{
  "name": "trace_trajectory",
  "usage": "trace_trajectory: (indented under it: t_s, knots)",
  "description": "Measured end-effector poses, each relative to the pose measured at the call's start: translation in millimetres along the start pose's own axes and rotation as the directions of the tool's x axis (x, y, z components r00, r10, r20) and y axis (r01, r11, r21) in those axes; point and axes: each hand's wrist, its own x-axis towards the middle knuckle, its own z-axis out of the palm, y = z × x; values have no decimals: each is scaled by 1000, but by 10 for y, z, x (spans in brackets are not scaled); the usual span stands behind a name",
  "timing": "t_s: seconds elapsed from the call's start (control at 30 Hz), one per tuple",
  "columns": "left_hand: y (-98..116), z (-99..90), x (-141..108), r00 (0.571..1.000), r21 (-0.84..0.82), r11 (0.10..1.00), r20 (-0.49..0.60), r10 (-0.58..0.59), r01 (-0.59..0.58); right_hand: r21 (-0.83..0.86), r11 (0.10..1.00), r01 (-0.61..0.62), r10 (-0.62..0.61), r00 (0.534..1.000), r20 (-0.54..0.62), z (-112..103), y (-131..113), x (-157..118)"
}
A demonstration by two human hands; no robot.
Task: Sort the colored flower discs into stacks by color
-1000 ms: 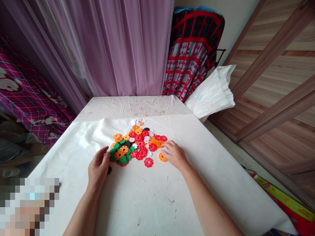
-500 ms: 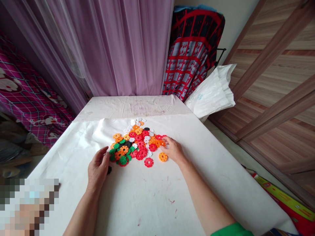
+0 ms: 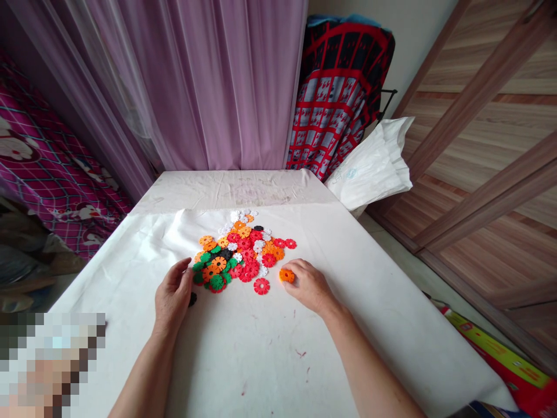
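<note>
A heap of notched plastic flower discs (image 3: 248, 253) in red, orange, green, white and black lies on the white-covered table. My right hand (image 3: 310, 284) pinches an orange disc (image 3: 287, 276) at the heap's right side; a lighter orange edge shows under it. One red disc (image 3: 261, 286) lies flat between that hand and the heap. My left hand (image 3: 174, 290) rests on its side at the heap's left edge, fingers loosely curved and apart, nothing visible in them. Its fingertips are beside the green discs (image 3: 201, 271). A black disc (image 3: 192, 299) is partly hidden by this hand.
White cloth (image 3: 243, 348) covers the table, rumpled behind the heap. Beyond the far edge hangs a purple curtain (image 3: 217, 87). A white bag (image 3: 374, 165) stands off the far right corner, near wooden cabinet doors (image 3: 478, 145). A red and yellow box (image 3: 500, 354) is at lower right.
My right hand has drawn back from the heap's right edge toward me, bringing an orange disc over the loose orange one. My left hand has stayed in place.
</note>
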Motion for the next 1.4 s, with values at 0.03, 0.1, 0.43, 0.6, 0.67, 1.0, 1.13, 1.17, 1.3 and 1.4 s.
trace_trajectory:
  t_s: [0.03, 0.1, 0.43, 0.6, 0.67, 1.0, 1.13, 1.17, 1.3, 1.4]
  knots:
    - [3, -1, -1, 1000, 0, 1000, 0, 1, -1, -5, 1000, -6, 6, 1000, 11, 4, 2, -1]
    - [11, -2, -4, 1000, 0, 1000, 4, -5, 5, -18, 1000, -17, 18, 999, 29, 13, 4, -3]
    - [-12, 8, 2, 1000, -4, 1000, 7, -19, 19, -96, 995, -25, 33, 996, 80, 57, -50, 28]
    - [-40, 6, 15, 1000, 18, 1000, 8, -7, 6, -31, 998, -46, 49, 995, 84, 21, -20, 62]
    - [-30, 6, 16, 1000, 23, 1000, 5, -6, 5, 2, 998, -59, 59, 995, 78, 11, 14, 147]
    - [-70, 19, 34, 1000, 22, 1000, 0, 0, 0, -80, 995, -56, 67, 988, 138, 47, 38, 673]
    - [-94, 20, 41, 1000, 25, 1000, 1, 7, -7, -146, 989, -35, 58, 986, 156, 52, 3, 713]
    - [-94, 19, 42, 1000, 23, 1000, 1, 12, -12, -158, 987, -33, 59, 985, 161, 51, 6, 717]
    - [-81, 15, 37, 1000, 21, 999, 4, 25, -25, -94, 993, -76, 86, 989, 116, -11, 67, 652]
    - [-62, 17, 26, 1000, 24, 1000, 2, 15, -15, -5, 998, -70, 70, 995, 72, -114, 104, 473]
